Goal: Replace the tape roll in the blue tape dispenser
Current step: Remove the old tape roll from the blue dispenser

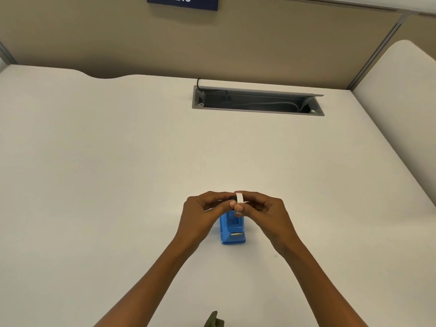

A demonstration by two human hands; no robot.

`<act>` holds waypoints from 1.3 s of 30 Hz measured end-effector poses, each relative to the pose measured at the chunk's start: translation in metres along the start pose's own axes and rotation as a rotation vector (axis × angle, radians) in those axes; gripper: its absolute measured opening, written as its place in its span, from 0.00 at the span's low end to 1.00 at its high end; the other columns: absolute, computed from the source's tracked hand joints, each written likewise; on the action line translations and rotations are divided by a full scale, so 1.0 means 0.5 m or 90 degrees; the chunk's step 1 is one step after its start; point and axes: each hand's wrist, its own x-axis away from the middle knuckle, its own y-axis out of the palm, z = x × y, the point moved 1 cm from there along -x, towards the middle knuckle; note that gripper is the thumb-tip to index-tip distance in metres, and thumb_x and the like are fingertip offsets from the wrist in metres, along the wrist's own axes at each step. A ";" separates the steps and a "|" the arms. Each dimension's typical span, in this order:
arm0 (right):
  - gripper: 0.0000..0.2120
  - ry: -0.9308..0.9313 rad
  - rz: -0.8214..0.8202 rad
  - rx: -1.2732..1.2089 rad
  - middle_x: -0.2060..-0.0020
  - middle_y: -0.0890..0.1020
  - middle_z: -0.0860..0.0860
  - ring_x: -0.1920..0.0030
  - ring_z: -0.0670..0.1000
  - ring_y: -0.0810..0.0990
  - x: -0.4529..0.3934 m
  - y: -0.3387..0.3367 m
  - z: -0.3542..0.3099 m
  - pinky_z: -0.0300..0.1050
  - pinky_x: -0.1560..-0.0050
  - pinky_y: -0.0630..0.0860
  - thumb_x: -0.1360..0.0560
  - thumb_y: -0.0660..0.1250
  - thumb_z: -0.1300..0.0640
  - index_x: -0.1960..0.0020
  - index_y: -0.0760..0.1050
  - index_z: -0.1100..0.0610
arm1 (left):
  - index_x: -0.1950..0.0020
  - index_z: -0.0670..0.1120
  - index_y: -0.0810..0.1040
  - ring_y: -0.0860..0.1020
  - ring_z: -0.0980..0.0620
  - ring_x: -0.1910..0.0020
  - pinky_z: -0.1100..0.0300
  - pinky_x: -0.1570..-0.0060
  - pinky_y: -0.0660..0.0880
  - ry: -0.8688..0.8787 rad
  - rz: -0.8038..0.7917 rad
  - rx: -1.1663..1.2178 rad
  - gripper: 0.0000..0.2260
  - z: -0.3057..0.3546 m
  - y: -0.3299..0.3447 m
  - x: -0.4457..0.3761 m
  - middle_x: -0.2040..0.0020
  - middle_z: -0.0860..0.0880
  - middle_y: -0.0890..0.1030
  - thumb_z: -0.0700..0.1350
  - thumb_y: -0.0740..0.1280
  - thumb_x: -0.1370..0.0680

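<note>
Both forearms are reaching over the white desk [94, 161], the left hand [200, 213] and right hand [266, 213] pinching a small white tape roll [240, 199] between closed fingertips just above the blue tape dispenser [232, 232] standing beneath them.

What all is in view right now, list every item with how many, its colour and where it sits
tape dispenser: one, blue, on the desk below the hands
tape roll: one, white, held between both hands above the dispenser
desk: one, off-white, fills most of the view
cable tray: one, grey, lid open, recessed at the far side of the desk
number sign: one, dark blue, on the beige partition
olive object: one, bottom edge, unclear what it is
left hand: one, on the roll
right hand: one, on the roll
</note>
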 end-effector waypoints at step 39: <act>0.27 0.001 0.095 0.346 0.45 0.75 0.56 0.48 0.52 0.76 -0.200 -0.007 0.063 0.39 0.50 0.69 0.36 0.78 0.56 0.39 0.75 0.57 | 0.54 0.52 0.84 0.83 0.52 0.53 0.67 0.56 0.78 -0.135 0.067 0.220 0.14 -0.009 -0.032 -0.004 0.55 0.52 0.86 0.55 0.73 0.37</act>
